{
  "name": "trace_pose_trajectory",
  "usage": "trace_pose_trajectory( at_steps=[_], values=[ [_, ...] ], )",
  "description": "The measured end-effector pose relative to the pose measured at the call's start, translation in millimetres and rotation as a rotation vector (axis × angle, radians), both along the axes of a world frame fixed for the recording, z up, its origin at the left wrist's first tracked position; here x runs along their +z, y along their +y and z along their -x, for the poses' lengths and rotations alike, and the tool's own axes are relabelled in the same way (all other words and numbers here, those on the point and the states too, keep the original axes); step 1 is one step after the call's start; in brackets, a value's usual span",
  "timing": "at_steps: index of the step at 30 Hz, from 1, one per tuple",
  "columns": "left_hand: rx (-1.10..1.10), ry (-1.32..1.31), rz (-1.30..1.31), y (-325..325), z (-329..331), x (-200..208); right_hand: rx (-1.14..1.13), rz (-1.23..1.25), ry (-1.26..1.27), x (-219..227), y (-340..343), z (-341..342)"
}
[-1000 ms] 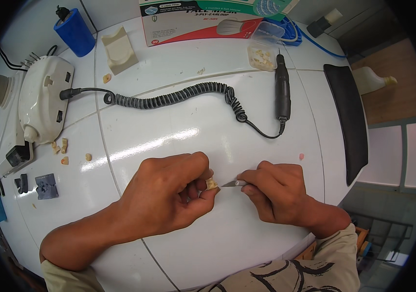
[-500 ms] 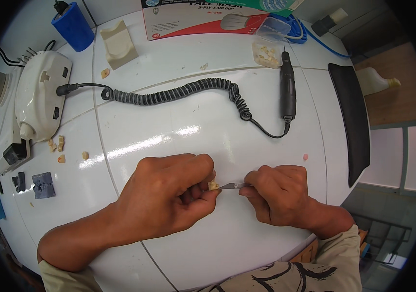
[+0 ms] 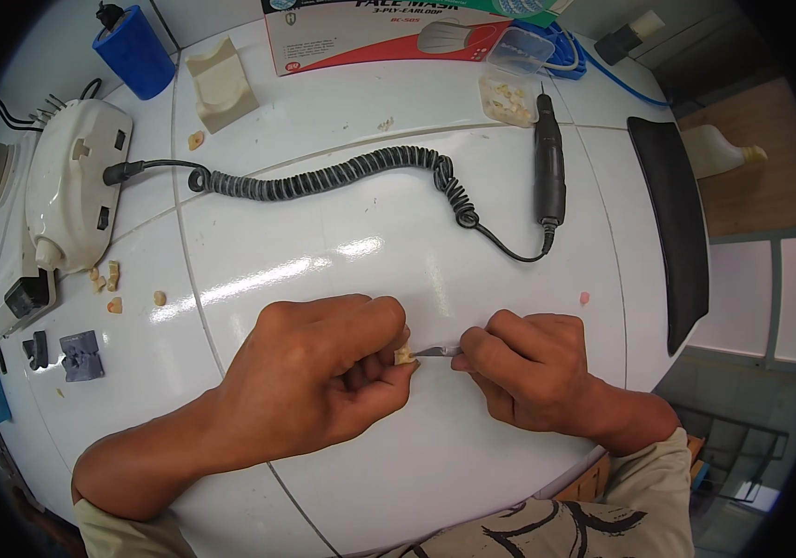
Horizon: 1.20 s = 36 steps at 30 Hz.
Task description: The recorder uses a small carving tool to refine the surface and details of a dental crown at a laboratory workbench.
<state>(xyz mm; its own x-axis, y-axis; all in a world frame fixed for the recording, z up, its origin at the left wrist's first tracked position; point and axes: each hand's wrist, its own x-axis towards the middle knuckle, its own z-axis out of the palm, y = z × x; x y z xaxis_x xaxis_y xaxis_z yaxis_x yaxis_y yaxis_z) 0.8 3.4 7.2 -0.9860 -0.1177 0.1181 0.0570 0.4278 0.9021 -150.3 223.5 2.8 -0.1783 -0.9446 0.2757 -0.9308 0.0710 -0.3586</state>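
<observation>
My left hand [image 3: 323, 367] is closed, pinching a small cream-yellow piece, tooth-like in colour, [image 3: 403, 355] between thumb and fingers. Most of the piece is hidden by the fingertips. My right hand [image 3: 533, 367] grips a small metal carving knife [image 3: 433, 352]; its handle is inside the closed fingers. The blade points left, and its tip meets the right side of the piece. Both hands are held above the white tiled tabletop [image 3: 435, 474].
A black rotary handpiece [image 3: 549, 167] lies far right, joined by a coiled cord [image 3: 323, 179] to a white control box [image 3: 81, 181]. Cream fragments [image 3: 114, 274] lie near the box. Behind are a clear container [image 3: 508, 100], a mask box [image 3: 370, 42], a cream block [image 3: 221, 86] and a blue cylinder [image 3: 134, 53].
The knife and my right hand have shifted slightly left and up, along with the piece in my left hand. Both grips stay the same. The whole view has moved a little.
</observation>
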Motion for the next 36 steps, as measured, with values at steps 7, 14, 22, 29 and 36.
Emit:
trace_pose_trajectory(
  at_steps=[7,14,22,29,36],
  values=[
    [-0.001,-0.026,0.002,-0.3,-0.1,1.4,0.005,0.006,0.003,-2.6,0.7,0.1],
    [-0.006,-0.028,-0.001,-0.3,0.5,1.8,-0.011,0.014,-0.002,-0.6,-2.2,-1.4],
    [-0.018,-0.036,0.001,-0.1,0.0,1.4,0.002,0.008,0.005,-0.8,-1.0,-0.3],
    [-0.018,-0.044,0.001,-0.2,-0.3,1.2,0.000,0.006,0.005,0.6,-2.1,-0.6],
    [-0.022,-0.039,0.004,0.1,-0.4,0.9,-0.012,-0.001,0.014,0.9,-2.0,-1.1]
  ],
)
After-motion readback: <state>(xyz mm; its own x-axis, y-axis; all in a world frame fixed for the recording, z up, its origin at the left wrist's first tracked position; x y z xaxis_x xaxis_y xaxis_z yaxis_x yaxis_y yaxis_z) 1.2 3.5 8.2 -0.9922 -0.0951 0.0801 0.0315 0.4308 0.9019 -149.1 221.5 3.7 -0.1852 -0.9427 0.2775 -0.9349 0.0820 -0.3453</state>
